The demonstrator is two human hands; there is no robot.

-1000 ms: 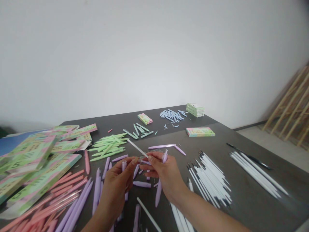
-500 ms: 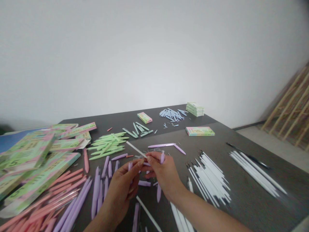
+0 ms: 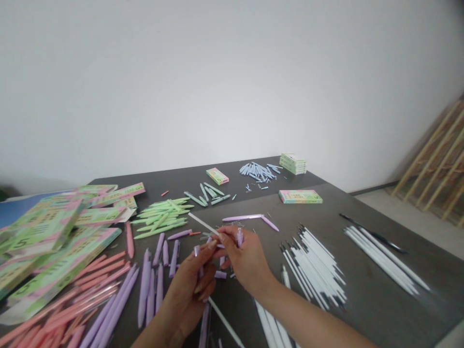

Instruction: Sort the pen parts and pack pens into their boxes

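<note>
One plain white wall (image 3: 232, 87) stands behind the dark flat desk (image 3: 362, 251); near-right of its heap of lime-green plastic pens (image 3: 164, 216), the left hand (image 3: 190, 278), closed around a lilac plastic pen part (image 3: 196, 251), is close beside the right hand (image 3: 248, 261), which pinches a slim white plastic stick (image 3: 202, 223), its long axis slanting toward the heap.

The head view looks forward, down the table (image 3: 380, 316).
</note>
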